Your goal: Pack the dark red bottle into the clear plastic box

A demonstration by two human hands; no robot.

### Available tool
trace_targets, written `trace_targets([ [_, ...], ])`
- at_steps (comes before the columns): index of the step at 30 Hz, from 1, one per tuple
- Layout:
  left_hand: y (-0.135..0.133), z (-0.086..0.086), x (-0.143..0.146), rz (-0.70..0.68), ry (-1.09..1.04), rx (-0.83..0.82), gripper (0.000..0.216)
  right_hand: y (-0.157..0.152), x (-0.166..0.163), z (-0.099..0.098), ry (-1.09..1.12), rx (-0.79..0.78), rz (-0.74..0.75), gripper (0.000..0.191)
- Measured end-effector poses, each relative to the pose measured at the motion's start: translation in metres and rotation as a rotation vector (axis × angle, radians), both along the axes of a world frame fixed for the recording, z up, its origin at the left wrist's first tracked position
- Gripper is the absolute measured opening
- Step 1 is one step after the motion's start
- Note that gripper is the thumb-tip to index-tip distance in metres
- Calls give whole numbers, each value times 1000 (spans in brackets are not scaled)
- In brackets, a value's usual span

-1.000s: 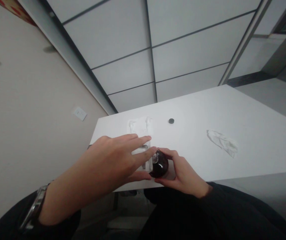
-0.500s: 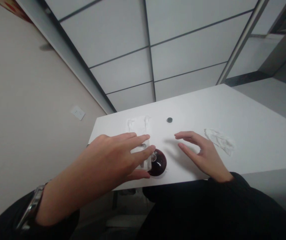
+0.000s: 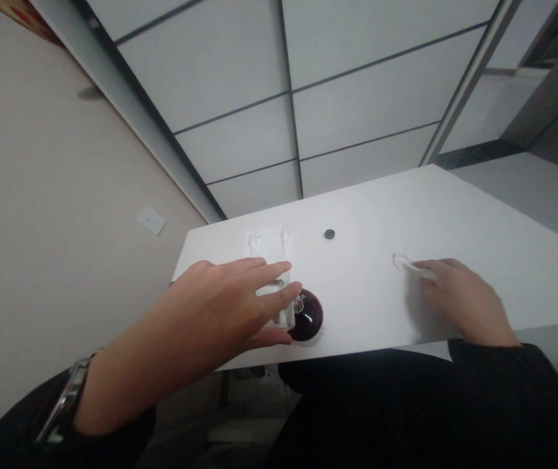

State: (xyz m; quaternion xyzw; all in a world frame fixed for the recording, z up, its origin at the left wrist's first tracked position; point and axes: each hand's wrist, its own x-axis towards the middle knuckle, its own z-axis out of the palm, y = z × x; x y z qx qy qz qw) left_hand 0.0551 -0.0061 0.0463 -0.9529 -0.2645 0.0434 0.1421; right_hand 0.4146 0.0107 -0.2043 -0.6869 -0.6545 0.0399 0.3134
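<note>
My left hand [image 3: 232, 303] reaches over a clear, box-like piece [image 3: 286, 316], its fingers spread and its thumb lower down. The fingertips reach a glossy dark red round object [image 3: 309, 316] beside it; whether they press on either one I cannot tell. My palm hides part of the clear piece. At the right side of the table, my right hand [image 3: 464, 299] is closed around a crumpled white tissue [image 3: 408, 264], which sticks out to the left of the fingers.
A small dark round cap [image 3: 330, 234] lies on the white table [image 3: 366, 221]. Behind my left hand is a clear plastic tray [image 3: 269, 242]. White panelled doors [image 3: 239, 85] stand beyond the table, with a wall socket [image 3: 152, 221] at left.
My right hand has moved right, from hovering with parted fingers near the dark red object to gripping the tissue. My left hand has stayed nearly still.
</note>
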Motion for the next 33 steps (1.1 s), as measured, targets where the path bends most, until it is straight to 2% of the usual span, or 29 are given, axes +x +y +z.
trace_targets([
  [3,0,0,1,13,16,-16,44,-2,-19,6,-14,-72,149,25],
  [6,0,0,0,24,11,-27,44,-11,-53,16,15,-141,351,22],
  [11,0,0,-1,18,25,-41,44,-32,-104,39,0,-324,546,12],
  [15,-1,2,0,26,39,-36,40,-44,-114,56,78,-441,636,16],
  [18,-2,2,1,7,35,-22,42,-49,-113,59,132,-470,696,22],
  [22,-1,2,1,18,54,-26,47,-48,-114,52,150,-457,704,23],
  [28,-1,2,0,20,54,-31,44,-44,-126,40,122,-362,615,9],
  [33,-1,3,0,25,56,-10,45,-47,-136,32,99,-237,539,21],
])
